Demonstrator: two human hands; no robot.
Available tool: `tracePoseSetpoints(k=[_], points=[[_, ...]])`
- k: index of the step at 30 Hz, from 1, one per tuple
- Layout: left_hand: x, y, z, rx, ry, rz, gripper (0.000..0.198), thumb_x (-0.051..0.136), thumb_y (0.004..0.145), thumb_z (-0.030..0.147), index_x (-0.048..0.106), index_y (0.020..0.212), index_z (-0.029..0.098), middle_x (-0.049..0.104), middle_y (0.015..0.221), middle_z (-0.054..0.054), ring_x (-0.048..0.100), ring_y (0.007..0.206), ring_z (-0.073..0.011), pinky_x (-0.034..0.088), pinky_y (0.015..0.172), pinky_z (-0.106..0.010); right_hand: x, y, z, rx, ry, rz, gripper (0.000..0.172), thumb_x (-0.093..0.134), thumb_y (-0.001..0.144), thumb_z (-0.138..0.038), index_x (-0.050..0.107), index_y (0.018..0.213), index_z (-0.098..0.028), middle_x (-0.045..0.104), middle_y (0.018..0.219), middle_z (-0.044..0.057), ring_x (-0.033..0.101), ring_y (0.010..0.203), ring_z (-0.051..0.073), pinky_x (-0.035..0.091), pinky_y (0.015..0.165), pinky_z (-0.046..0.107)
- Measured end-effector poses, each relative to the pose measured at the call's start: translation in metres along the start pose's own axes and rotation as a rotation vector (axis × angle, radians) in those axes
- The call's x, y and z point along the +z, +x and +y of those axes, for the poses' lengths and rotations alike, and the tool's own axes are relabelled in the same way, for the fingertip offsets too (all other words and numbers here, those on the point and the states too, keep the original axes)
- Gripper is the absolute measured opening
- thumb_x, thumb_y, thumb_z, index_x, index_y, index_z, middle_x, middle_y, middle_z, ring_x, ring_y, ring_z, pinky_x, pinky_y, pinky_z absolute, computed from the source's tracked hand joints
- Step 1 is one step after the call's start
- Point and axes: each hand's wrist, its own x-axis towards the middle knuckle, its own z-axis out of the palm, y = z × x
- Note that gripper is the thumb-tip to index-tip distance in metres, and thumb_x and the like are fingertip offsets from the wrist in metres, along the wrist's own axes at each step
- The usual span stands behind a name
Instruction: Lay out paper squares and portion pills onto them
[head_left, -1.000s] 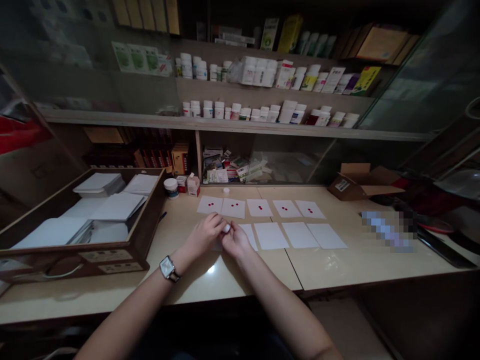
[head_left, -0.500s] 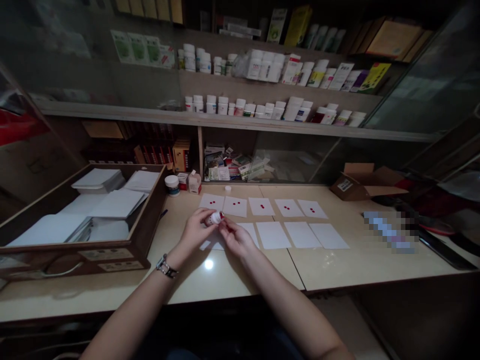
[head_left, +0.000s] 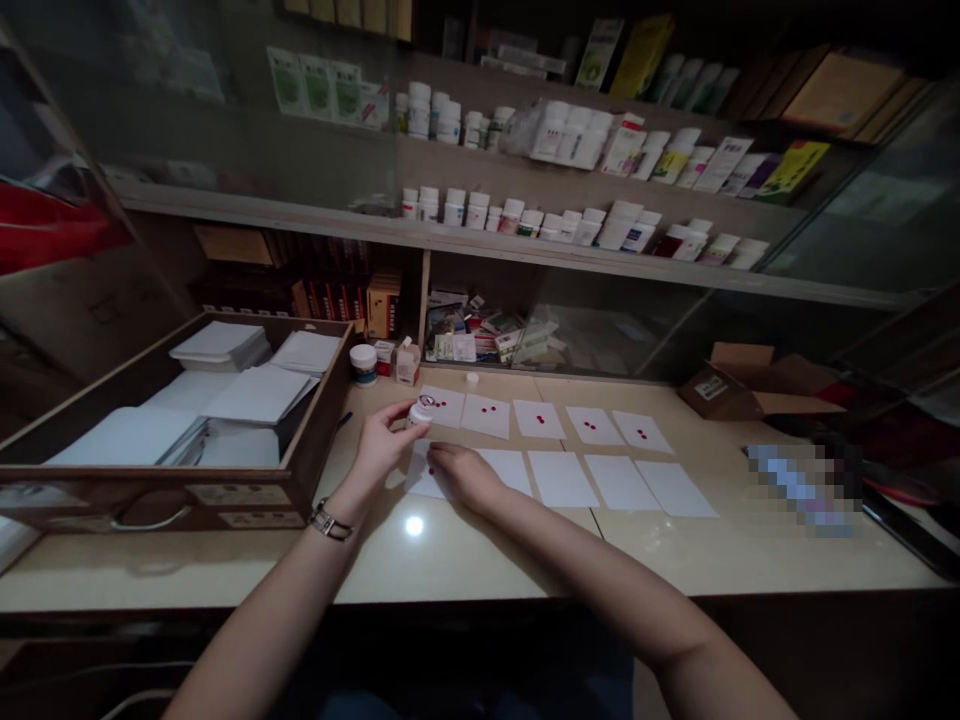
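Note:
My left hand (head_left: 381, 447) grips a small white pill bottle (head_left: 420, 412), which looks uncapped, just above the nearest corner of the leftmost back sheet. A white cap (head_left: 472, 379) lies on the counter beyond the sheets. My right hand (head_left: 466, 476) rests palm down, its fingertips on the leftmost front paper sheet (head_left: 424, 474), beside a small red pill (head_left: 431, 470). Several white sheets stand in two rows. Each back sheet, such as the second (head_left: 485, 415), carries red pills. The front sheets to the right look bare.
A wooden tray (head_left: 315, 400) of stacked white paper stands at my left. A jar (head_left: 363, 365) and a small carton (head_left: 407, 362) sit behind it. White medicine bottles (head_left: 585, 230) fill the shelves ahead. A cardboard box (head_left: 750, 390) and a pixelated object (head_left: 802, 488) lie at the right.
My hands have moved apart. The left hand has carried the bottle back and left, and the right has dropped onto the front sheet. The whole view has shifted slightly.

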Motion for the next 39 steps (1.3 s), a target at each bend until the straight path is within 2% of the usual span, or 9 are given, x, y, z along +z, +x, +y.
tracePoseSetpoints(k=[5,8,12,14,17,20,24,30,39], points=[[-0.002,0.003,-0.001,0.024,0.004,-0.011,0.054,0.08,0.059,0.03,0.068,0.108,0.011,0.07,0.111,-0.015,0.064,0.104,-0.0277,0.05,0.09,-0.038,0.007,-0.007,0.001,0.023,0.014,-0.009,0.043,0.047,0.088,-0.015,0.054,0.131,-0.02,0.048,0.143,0.011,0.05,0.127,0.024,0.038,0.106,0.041],[-0.001,0.004,-0.002,0.015,-0.007,-0.023,0.055,0.08,0.06,0.03,0.068,0.11,0.011,0.069,0.111,-0.016,0.064,0.103,-0.028,0.051,0.088,-0.039,0.013,-0.008,0.0,0.015,0.205,0.05,0.044,0.049,0.087,-0.015,0.056,0.129,-0.026,0.049,0.143,0.004,0.046,0.13,0.021,0.03,0.111,0.043],[0.0,0.002,-0.003,0.011,-0.003,-0.023,0.053,0.08,0.06,0.029,0.068,0.109,0.011,0.07,0.11,-0.015,0.064,0.102,-0.027,0.049,0.092,-0.039,0.013,-0.006,-0.006,-0.002,0.404,0.07,0.046,0.055,0.082,-0.011,0.059,0.123,-0.03,0.053,0.139,0.001,0.041,0.134,0.02,0.007,0.117,0.05],[0.001,0.002,-0.003,0.01,0.002,-0.017,0.052,0.08,0.06,0.028,0.068,0.108,0.011,0.07,0.11,-0.015,0.064,0.102,-0.0272,0.049,0.091,-0.039,0.01,-0.005,-0.009,0.01,0.448,0.059,0.051,0.058,0.079,-0.009,0.058,0.125,-0.03,0.051,0.141,0.001,0.039,0.135,0.021,0.004,0.116,0.052],[0.0,0.002,-0.004,0.015,0.02,-0.004,0.051,0.08,0.06,0.028,0.068,0.107,0.011,0.07,0.109,-0.015,0.064,0.102,-0.027,0.049,0.093,-0.039,0.003,-0.005,-0.01,0.009,0.46,0.074,0.056,0.058,0.076,-0.006,0.056,0.126,-0.031,0.05,0.142,0.002,0.038,0.135,0.021,0.008,0.115,0.052],[-0.001,0.004,-0.005,0.03,0.025,0.0,0.051,0.08,0.06,0.028,0.068,0.107,0.011,0.07,0.109,-0.015,0.065,0.101,-0.0268,0.049,0.092,-0.039,-0.004,-0.006,-0.013,0.001,0.364,0.13,0.053,0.057,0.077,-0.007,0.057,0.125,-0.029,0.058,0.134,0.004,0.048,0.126,0.021,0.022,0.112,0.045],[-0.003,0.008,-0.006,0.055,0.018,0.013,0.053,0.079,0.061,0.03,0.067,0.108,0.009,0.07,0.11,-0.016,0.064,0.101,-0.0272,0.05,0.089,-0.038,-0.003,-0.012,-0.032,0.046,0.046,0.044,0.034,0.059,0.079,-0.016,0.062,0.113,-0.023,0.07,0.105,0.007,0.062,0.095,0.023,0.042,0.09,0.036],[-0.007,0.011,-0.006,0.079,-0.01,0.082,0.052,0.079,0.061,0.028,0.068,0.108,0.01,0.071,0.108,-0.014,0.065,0.1,-0.0254,0.049,0.091,-0.037,0.018,-0.013,-0.068,0.084,-0.197,-0.104,0.018,0.055,0.084,-0.03,0.065,0.095,-0.02,0.072,0.083,0.008,0.063,0.073,0.022,0.04,0.068,0.029],[-0.009,0.012,-0.009,0.082,-0.015,0.069,0.052,0.08,0.061,0.03,0.068,0.109,0.012,0.071,0.108,-0.014,0.065,0.101,-0.0258,0.049,0.091,-0.038,0.028,-0.004,-0.07,0.202,-0.135,-0.131,0.012,0.059,0.081,-0.023,0.07,0.084,-0.021,0.073,0.082,0.006,0.063,0.074,0.019,0.036,0.065,0.027]])
